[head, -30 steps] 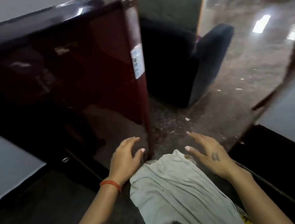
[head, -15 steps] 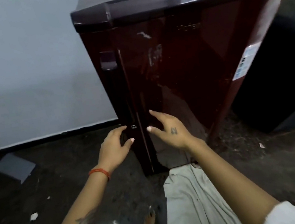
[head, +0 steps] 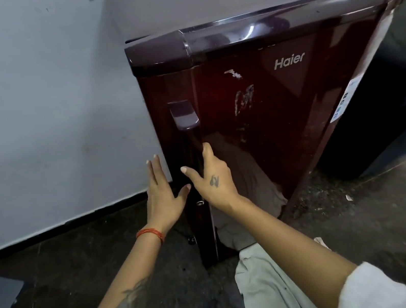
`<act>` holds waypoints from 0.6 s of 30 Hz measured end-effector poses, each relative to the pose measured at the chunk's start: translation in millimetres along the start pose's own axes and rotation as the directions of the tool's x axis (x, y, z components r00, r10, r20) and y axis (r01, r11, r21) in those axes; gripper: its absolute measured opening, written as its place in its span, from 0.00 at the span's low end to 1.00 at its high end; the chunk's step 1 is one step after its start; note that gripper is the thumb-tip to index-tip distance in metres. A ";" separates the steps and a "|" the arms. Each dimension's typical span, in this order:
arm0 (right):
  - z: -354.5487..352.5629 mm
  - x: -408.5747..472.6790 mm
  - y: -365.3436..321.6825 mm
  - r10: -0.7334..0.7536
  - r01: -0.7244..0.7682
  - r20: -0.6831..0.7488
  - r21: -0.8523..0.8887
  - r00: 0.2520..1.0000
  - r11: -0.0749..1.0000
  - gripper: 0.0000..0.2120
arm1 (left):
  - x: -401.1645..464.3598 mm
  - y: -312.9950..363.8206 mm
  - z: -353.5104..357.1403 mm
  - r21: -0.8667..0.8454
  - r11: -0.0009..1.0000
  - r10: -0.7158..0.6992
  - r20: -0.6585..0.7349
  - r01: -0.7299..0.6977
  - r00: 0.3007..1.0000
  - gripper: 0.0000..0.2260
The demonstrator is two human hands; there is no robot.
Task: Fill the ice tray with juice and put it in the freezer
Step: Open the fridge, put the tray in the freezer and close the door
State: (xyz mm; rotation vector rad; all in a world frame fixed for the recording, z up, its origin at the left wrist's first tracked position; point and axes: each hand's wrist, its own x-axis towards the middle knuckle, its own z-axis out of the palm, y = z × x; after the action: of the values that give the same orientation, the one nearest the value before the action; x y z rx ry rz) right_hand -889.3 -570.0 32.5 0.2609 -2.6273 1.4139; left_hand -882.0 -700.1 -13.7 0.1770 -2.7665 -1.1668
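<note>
A glossy maroon fridge (head: 271, 120) with silver lettering stands on a dark speckled floor (head: 368, 220) against a pale blue-white wall (head: 26, 102).

The refrigerator (head: 271, 120) stands with its door shut, blocking access to the interior. Its left side sits near the white wall (head: 29, 115); a narrow gap between them is occupied by the left hand (head: 162, 198), fingers straight. The right hand (head: 211, 179) rests at the door's handle edge (head: 192, 155). Open dark floor (head: 68, 270) lies left of the unit. A dark object (head: 392, 122) just beside the right side closes that approach.
</note>
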 end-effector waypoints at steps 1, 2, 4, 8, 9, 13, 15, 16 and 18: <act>-0.1 -0.3 0.3 -0.002 0.002 -0.019 -0.002 1.000 1.000 0.29 | 4.6 -2.4 2.1 -0.018 1.000 0.011 0.014 -0.011 1.000 0.45; -0.6 -0.5 -0.1 -0.001 0.001 -0.030 -0.009 1.000 1.000 0.28 | 8.4 -4.9 4.3 -0.040 0.999 0.020 0.030 -0.019 0.999 0.45; -0.8 -0.6 -2.6 0.014 -0.015 -0.042 -0.025 0.999 1.000 0.27 | 14.3 -8.9 7.6 -0.095 0.995 0.029 0.058 -0.024 0.998 0.45; 1.6 -1.0 -6.2 0.038 -0.041 -0.062 -0.054 0.997 0.998 0.24 | 20.7 -12.6 7.6 -0.181 0.983 0.056 0.084 -0.040 0.995 0.43; 1.3 -2.1 -6.8 0.049 -0.053 -0.067 -0.059 0.997 0.997 0.25 | 21.4 -13.0 6.6 -0.203 0.978 0.067 0.085 -0.049 0.994 0.43; -9.3 -23.5 -1.9 0.056 -0.060 -0.070 -0.061 0.996 0.996 0.21 | 17.0 -10.6 2.5 -0.277 0.959 0.087 0.070 -0.064 0.994 0.41; -18.7 -43.0 4.6 0.050 -0.053 -0.071 -0.051 0.996 0.997 0.18 | 6.7 -8.4 3.0 -0.303 0.950 0.104 0.078 -0.076 0.991 0.41; -24.0 -54.0 7.9 0.044 -0.048 -0.081 -0.045 0.996 0.998 0.16 | -1.8 -6.9 4.2 -0.312 0.947 0.108 0.083 -0.077 0.991 0.40; -33.9 -76.3 13.0 0.036 -0.039 -0.111 -0.027 0.993 0.999 0.14 | -23.0 -3.9 9.4 -0.327 0.941 0.120 0.073 -0.090 0.990 0.36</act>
State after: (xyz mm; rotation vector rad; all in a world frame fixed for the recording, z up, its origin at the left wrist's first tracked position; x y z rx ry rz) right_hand -816.2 -528.3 24.4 0.1264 -2.5742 1.3595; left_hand -860.8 -692.5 -24.8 -0.0604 -2.5699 -1.6102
